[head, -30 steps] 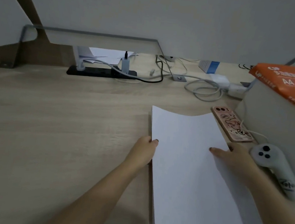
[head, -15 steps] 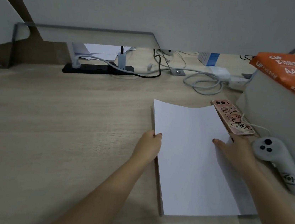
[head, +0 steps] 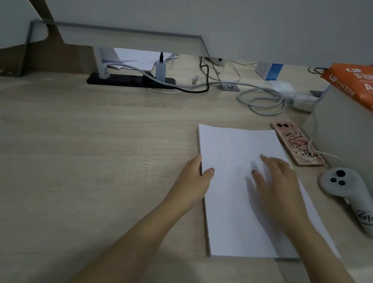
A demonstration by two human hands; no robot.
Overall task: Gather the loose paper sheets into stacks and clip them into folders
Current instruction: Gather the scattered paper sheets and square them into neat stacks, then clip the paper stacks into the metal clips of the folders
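**Item:** stack [head: 228, 193] of white sheets, squared up, with some thickness showing at its left and near sides.

**Location:** flat on the desk [head: 72, 162], in the right half, with its near short side close to the desk's near edge. The phone [head: 298, 144] lies just beside its far right corner, and the controller [head: 348, 191] is near its right side.

**Left hand** [head: 193, 182]: set against the stack's left long side, thumb laid over the top sheet. The fingers are hidden, so a pinch on that side is judged rather than confirmed.

**Right hand** [head: 276, 187]: spread wide, fingers flat on the top sheet, nothing held. It is blurred.

**Handling, as judged:**
- The block is moderately heavy taken whole and limp if held by one side.
- The sheets are smooth enough to slide over one another and fan out.
- Edges and corners are easily creased.
- Hold is best taken on both long sides at mid-length, thumbs on top and fingers beneath.
- Alternatively, one palm may be pressed on top while the other hand lifts a side.
- A single corner is to be avoided.

**Not seen:** folders, clips.

**Also on the desk:** an orange A4 ream [head: 370, 86] at the right edge and a power strip [head: 129, 79] toward the far edge.
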